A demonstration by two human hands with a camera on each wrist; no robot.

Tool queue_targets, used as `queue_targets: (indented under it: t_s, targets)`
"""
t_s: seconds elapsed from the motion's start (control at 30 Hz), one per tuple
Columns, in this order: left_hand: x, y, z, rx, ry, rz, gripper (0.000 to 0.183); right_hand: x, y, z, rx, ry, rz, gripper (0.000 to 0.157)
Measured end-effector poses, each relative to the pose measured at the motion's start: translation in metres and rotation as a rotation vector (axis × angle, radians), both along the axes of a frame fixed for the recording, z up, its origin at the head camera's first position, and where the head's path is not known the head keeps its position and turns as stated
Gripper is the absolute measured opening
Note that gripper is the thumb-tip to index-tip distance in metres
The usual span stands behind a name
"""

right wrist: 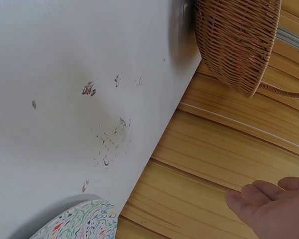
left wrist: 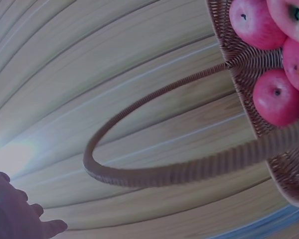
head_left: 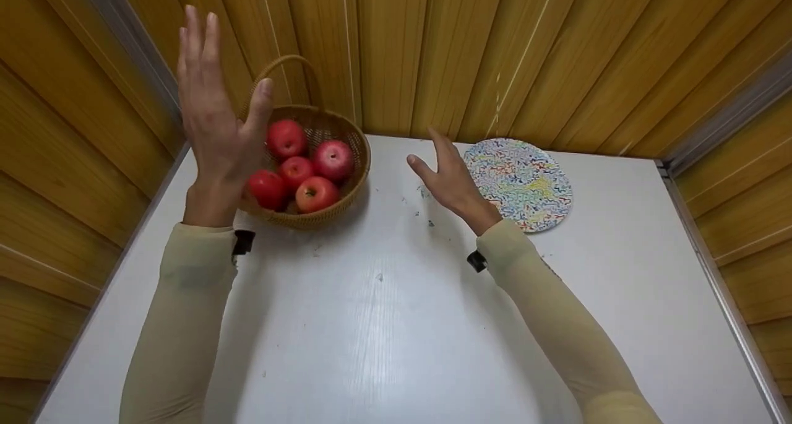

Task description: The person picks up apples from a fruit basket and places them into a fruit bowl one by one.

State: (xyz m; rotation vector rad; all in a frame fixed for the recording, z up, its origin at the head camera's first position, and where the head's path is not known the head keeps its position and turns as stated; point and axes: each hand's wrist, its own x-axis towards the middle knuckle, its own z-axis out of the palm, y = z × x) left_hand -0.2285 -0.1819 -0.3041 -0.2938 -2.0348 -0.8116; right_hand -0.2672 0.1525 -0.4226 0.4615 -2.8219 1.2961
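A brown wicker basket (head_left: 354, 192) with a tall arched handle (left wrist: 154, 174) stands at the back left of the white table, several red apples (head_left: 317, 194) inside it. My left hand (head_left: 216, 111) is raised in front of the basket's left side, fingers straight up and thumb apart, holding nothing. It hides part of the basket and handle in the head view. Between the basket and a round speckled board (head_left: 526, 182), my right hand (head_left: 453, 179) hovers with fingers extended and nothing in it. Its wrist overlaps the board's left edge in the head view.
Wood-plank walls (head_left: 396, 52) rise behind the table and along both sides. Metal strips (head_left: 730, 300) run along the table's side edges. Small dark marks (right wrist: 89, 88) dot the white tabletop (head_left: 371, 325) between the basket and the board.
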Motion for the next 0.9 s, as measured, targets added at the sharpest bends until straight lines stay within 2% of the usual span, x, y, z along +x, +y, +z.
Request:
queue_targets:
  t_s: [0.13,0.37,0.67,0.9]
  targets:
    - [-0.001,-0.012,-0.006,0.035,0.034,0.020,0.082,0.001,-0.004,-0.001,-0.007,0.002,0.006,0.085]
    - [-0.002,-0.034,-0.018,0.133,-0.029,0.050,0.079,0.000,-0.008,-0.005,-0.031,0.010,0.013,0.086]
    - [-0.005,-0.064,-0.040,0.243,-0.088,0.098,0.076,0.000,-0.014,-0.008,-0.062,-0.012,0.024,0.084]
    - [-0.009,-0.074,-0.053,0.350,-0.247,0.112,0.080,0.002,-0.020,-0.013,-0.065,-0.040,0.038,0.086]
